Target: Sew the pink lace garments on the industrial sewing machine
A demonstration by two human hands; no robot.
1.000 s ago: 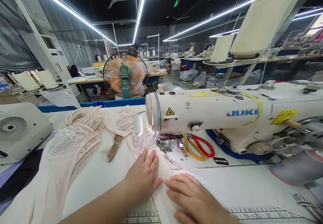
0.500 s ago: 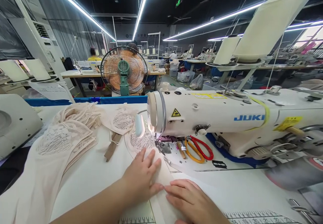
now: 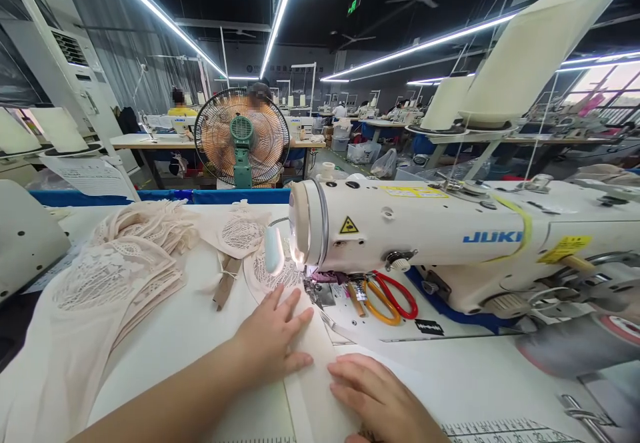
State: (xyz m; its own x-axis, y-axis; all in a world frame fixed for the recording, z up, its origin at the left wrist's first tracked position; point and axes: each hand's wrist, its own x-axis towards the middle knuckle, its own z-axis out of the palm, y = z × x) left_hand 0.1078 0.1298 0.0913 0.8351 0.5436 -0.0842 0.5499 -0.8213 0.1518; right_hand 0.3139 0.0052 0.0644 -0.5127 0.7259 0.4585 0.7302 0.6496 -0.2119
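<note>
My left hand (image 3: 273, 336) lies flat with fingers spread on a pale fabric strip (image 3: 313, 350) that runs up to the needle area (image 3: 311, 284) of a white JUKI sewing machine (image 3: 450, 236). My right hand (image 3: 383, 400) rests flat on the same strip nearer to me, fingers stretched out. A lace-patterned end of the piece (image 3: 270, 273) lies past the needle. Neither hand grips anything.
A stack of beige lace pieces (image 3: 125, 263) lies at the left. Red-handled and orange-handled scissors (image 3: 387, 296) sit under the machine arm. Thread cones (image 3: 525, 50) stand behind the machine. A fan (image 3: 243, 138) and other workstations with people are farther back. A ruler (image 3: 510, 430) is printed on the table edge.
Both hands have slid slightly forward along the fabric strip toward the needle. The view has shifted a little, so the table ruler shows less.
</note>
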